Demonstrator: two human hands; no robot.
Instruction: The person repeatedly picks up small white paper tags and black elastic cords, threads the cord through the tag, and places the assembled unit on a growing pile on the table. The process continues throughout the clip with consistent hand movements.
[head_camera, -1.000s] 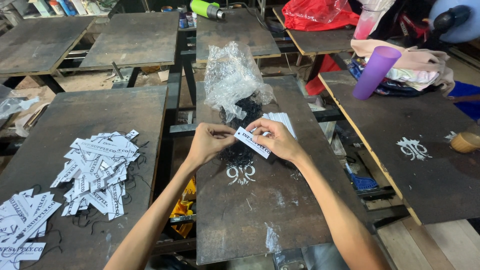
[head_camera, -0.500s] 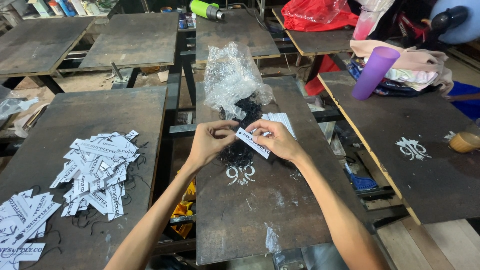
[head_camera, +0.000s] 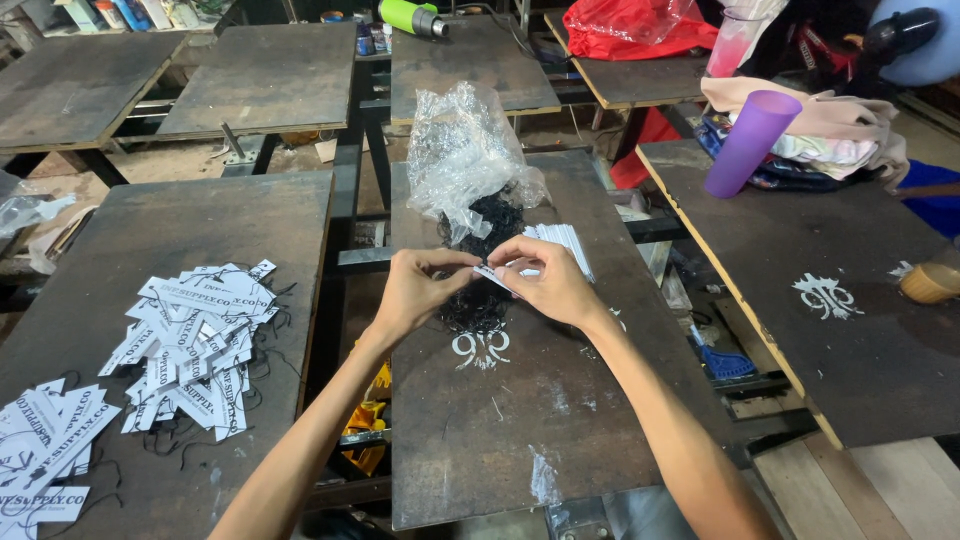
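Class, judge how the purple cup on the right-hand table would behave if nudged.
The purple cup is tall, narrow and already leaning on the cloth pile, so it probably tips easily. Being round, it would likely roll. It looks like light plastic.

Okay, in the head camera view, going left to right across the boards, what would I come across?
Pile of printed white tags → left hand → right hand → purple tumbler → white stencilled emblem → wooden cup.
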